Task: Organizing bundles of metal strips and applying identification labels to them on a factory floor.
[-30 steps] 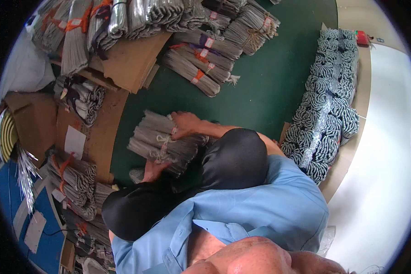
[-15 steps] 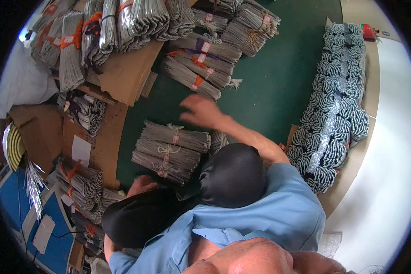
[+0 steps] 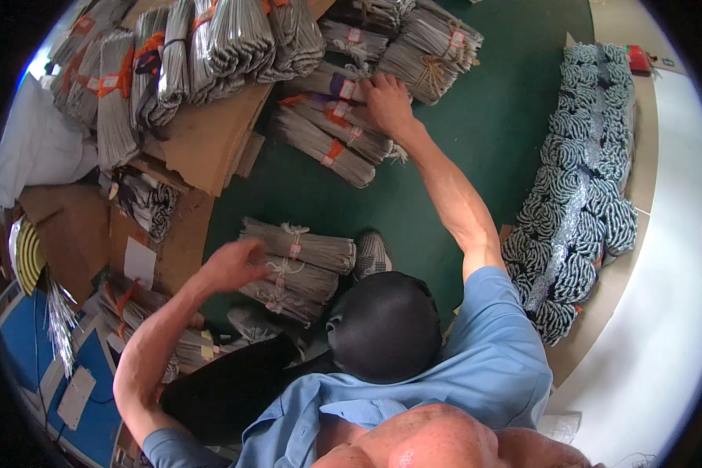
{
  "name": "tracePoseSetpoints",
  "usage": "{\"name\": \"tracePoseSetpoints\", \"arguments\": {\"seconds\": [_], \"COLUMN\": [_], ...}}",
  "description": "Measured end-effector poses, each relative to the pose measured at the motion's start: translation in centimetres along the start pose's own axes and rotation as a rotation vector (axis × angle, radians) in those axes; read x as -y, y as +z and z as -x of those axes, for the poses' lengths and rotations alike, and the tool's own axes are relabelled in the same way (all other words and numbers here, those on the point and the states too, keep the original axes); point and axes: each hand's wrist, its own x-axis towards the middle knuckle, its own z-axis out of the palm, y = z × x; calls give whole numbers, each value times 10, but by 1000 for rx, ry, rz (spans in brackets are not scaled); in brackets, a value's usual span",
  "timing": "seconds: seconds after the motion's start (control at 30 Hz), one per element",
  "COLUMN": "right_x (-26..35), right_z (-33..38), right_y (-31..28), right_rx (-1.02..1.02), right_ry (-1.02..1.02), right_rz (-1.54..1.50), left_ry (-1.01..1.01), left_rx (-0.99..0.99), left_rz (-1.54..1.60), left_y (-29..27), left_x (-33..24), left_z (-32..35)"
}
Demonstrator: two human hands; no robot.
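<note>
My right hand [image 3: 391, 101] is stretched forward over tied bundles of thin silvery strips [image 3: 308, 136] on the green floor. Its fingers are apart and rest at the right end of a bundle with a purple tie [image 3: 343, 86]; no grip shows. Orange ties and small white labels mark the bundles beside it. Closer to me, my left hand [image 3: 238, 264] is at the left end of a stack of similar bundles [image 3: 308, 248] bound with pale string. Its fingers are loosely bent and apart, slightly blurred, with nothing visible in them. The hand hides that end of the stack.
More bundles [image 3: 238, 39] lie on cardboard [image 3: 210, 144] at upper left. A long row of coiled grey-black bundles [image 3: 569, 179] runs along the right. My knee [image 3: 386, 327] and shoe [image 3: 372, 253] are close to the near stack. Far right is a red object [image 3: 639, 60].
My right hand has moved forward and right, from above the floor to the far bundles. My left hand has risen from beside my knee to the near stack's left end.
</note>
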Motion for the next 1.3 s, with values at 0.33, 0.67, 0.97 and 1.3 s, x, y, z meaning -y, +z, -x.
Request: {"name": "tracePoseSetpoints", "arguments": {"seconds": [0.33, 0.67, 0.97, 1.3], "right_x": [-17, -29, -26, -30], "right_z": [-28, -48, -55, -54], "right_y": [11, 7, 7, 20], "right_rx": [138, 328, 330, 253], "right_ry": [-92, -61, -77, -239], "right_rz": [-65, -209, -171, 26], "left_ry": [-134, -112, -34, -72], "left_rx": [-399, -439, -454, -680], "left_rz": [1165, 1322, 1268, 874], "left_y": [48, 55, 71, 135], "left_x": [-52, -74, -64, -111], "left_z": [-153, -189, -206, -186]}}
